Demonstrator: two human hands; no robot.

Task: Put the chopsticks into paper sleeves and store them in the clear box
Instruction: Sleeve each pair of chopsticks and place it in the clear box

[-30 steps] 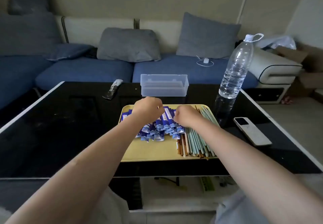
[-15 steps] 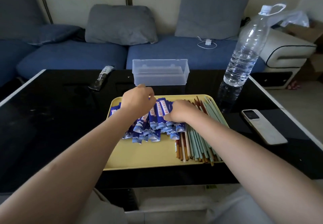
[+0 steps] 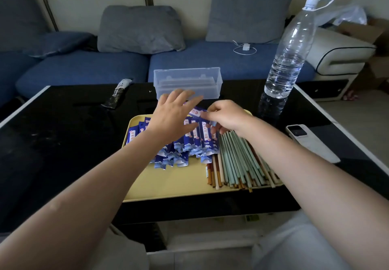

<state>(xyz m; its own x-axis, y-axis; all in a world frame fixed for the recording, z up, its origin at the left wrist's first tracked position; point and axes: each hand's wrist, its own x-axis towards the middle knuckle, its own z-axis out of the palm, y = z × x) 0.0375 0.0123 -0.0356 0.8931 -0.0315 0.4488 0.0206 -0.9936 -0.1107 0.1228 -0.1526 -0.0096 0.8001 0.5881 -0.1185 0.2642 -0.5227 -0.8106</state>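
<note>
Blue patterned paper sleeves [image 3: 185, 145] lie heaped on the yellow tray [image 3: 168, 183], pale-green and brown chopsticks [image 3: 237, 160] bundled at their 3 o'clock, both too many to count; one clear box [image 3: 187, 84] stands at 12 o'clock on the counter [image 3: 63, 143]. The left hand [image 3: 174, 118] hovers with fingers spread; the right hand [image 3: 225, 118] has its grip pinching one sleeve [image 3: 196, 112].

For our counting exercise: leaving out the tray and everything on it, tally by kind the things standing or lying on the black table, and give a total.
Clear box: 1
Water bottle: 1
Phone: 1
Dark packet: 1
Total: 4
</note>
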